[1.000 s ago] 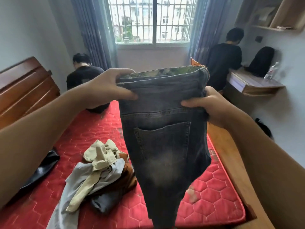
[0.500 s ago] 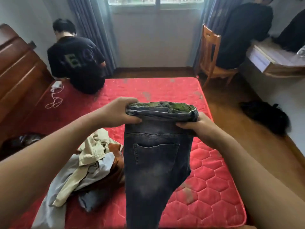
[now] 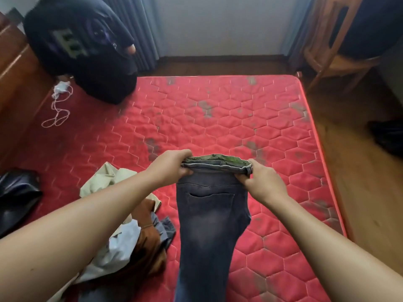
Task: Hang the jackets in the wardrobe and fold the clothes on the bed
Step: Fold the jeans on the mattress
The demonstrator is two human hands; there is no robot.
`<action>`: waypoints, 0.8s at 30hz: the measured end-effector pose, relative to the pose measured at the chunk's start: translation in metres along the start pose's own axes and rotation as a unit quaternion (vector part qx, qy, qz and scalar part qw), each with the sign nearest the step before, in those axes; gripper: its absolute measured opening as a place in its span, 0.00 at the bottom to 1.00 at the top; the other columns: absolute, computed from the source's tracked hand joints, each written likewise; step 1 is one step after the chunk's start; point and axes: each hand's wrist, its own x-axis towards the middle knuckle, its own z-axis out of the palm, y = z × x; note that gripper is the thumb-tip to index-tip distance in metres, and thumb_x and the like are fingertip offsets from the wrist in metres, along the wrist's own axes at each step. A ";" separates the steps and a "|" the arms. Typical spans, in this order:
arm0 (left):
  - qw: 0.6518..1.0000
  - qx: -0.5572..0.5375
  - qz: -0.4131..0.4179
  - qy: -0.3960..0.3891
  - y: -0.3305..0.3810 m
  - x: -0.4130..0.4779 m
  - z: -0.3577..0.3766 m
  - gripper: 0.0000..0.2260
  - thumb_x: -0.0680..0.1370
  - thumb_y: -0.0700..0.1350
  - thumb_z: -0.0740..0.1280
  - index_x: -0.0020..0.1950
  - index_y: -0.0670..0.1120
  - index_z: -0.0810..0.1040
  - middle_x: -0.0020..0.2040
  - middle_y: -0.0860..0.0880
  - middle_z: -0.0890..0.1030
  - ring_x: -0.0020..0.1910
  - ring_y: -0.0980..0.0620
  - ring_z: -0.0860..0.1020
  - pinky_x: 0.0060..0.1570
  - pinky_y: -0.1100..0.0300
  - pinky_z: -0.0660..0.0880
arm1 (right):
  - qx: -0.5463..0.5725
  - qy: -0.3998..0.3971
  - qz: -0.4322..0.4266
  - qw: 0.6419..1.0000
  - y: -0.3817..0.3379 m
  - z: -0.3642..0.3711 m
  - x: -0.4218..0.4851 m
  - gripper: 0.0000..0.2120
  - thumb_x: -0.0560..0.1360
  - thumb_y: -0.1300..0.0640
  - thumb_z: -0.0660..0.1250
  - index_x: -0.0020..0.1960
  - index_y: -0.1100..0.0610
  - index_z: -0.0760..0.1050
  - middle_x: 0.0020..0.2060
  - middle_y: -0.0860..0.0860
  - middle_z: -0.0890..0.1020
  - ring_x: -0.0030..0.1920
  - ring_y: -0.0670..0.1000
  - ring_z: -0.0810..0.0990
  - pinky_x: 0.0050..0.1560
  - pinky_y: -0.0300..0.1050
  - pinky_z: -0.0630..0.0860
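jeans (image 3: 209, 214) have come down: a second ago they were held up in front of the window, now the waistband sits low over the near half of the bed (image 3: 218, 110) and the head view has tipped down with them. left hand (image 3: 172, 165) pinches the waistband's left end and right hand (image 3: 261, 182) grips its right end, fingers curled round the denim on both. the jeans are folded leg on leg, back pocket up, legs trailing toward the bed's near edge. cannot tell if the cloth already touches the bed. reads as laying them flat for the next fold, so folding is at an early stage.

unfolded clothes pile (image 3: 122, 225) lies on the bed's near left part, just beside the jeans. a dark shiny garment (image 3: 15, 192), maybe a jacket, is at the bed's left edge, not hung yet.

containers: no wardrobe, basket or box in view. the jeans pocket looks flat. a seated person (image 3: 82, 46) is at the bed's far left corner.
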 end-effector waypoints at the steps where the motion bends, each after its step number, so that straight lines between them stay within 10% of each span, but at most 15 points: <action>1: 1.000 -0.026 -0.014 0.003 -0.009 0.024 0.006 0.09 0.73 0.44 0.74 0.49 0.49 0.76 0.42 0.49 0.82 0.41 0.45 0.79 0.42 0.52 0.77 | 0.001 -0.002 0.007 1.000 0.001 0.008 0.022 0.13 0.77 0.39 0.65 0.58 0.44 0.76 0.50 0.53 0.84 0.54 0.60 0.82 0.48 0.52 0.77; 7: 0.980 -0.146 -0.075 0.116 -0.056 0.154 0.054 0.24 0.77 0.41 0.68 0.72 0.50 0.71 0.62 0.42 0.77 0.56 0.43 0.81 0.61 0.50 0.76 | 0.192 0.026 0.055 0.979 0.008 0.068 0.148 0.28 0.79 0.51 0.69 0.76 0.54 0.64 0.65 0.57 0.78 0.66 0.58 0.77 0.62 0.48 0.70; 15: 0.999 -0.045 -0.018 0.011 -0.132 0.155 0.258 0.26 0.83 0.45 0.62 0.80 0.45 0.61 0.80 0.39 0.58 0.80 0.41 0.57 0.78 0.52 0.55 | -0.132 -0.084 -0.041 0.987 0.091 0.259 0.145 0.32 0.83 0.43 0.60 0.82 0.54 0.56 0.81 0.58 0.56 0.81 0.60 0.52 0.79 0.55 0.55; 24: 0.983 0.153 0.070 0.073 -0.186 0.198 0.392 0.29 0.82 0.60 0.50 0.82 0.53 0.54 0.82 0.39 0.46 0.82 0.40 0.44 0.78 0.40 0.48 | -0.234 0.021 -0.082 0.969 0.140 0.380 0.193 0.36 0.80 0.32 0.44 0.84 0.46 0.44 0.82 0.56 0.40 0.81 0.58 0.35 0.77 0.67 0.36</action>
